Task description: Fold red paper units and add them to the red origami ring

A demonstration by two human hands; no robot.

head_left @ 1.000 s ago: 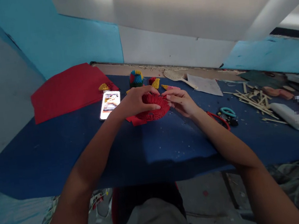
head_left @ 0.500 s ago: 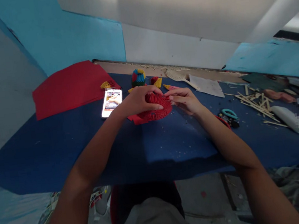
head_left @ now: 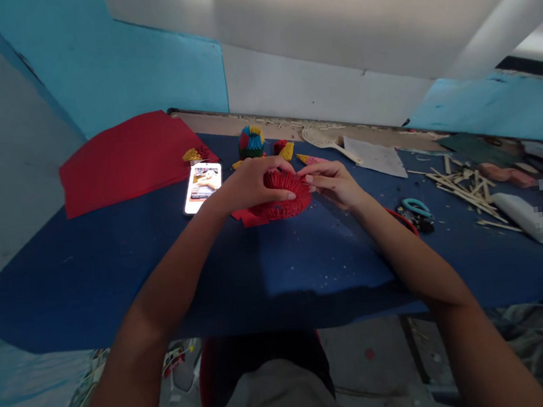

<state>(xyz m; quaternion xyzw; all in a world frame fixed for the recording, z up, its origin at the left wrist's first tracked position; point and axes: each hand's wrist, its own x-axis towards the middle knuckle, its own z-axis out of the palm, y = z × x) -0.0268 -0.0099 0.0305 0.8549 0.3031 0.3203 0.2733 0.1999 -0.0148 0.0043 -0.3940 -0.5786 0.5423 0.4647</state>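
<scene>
A round red piece of modular paper origami (head_left: 295,202), built of many small folded points, is held above the blue table (head_left: 278,261). My left hand (head_left: 255,182) wraps over its left side, with the thumb across the front and the fingers over the top. At its right edge my right hand (head_left: 332,183) pinches with thumb and fingers; whether a separate small paper unit is between them is hidden. Under the left hand lies a strip of red paper (head_left: 253,218). Just behind stands a multicoloured folded-paper figure (head_left: 251,142).
A lit phone (head_left: 203,186) lies left of my hands, beside a large red sheet (head_left: 124,161). To the right are blue-handled scissors (head_left: 416,206), a pile of wooden sticks (head_left: 471,190) and a white corded tool (head_left: 533,218). A woven paddle (head_left: 328,141) lies at the back.
My right hand has shifted very slightly left against the edge of the red origami. My left hand keeps its hold, and the other things stay where they were.
</scene>
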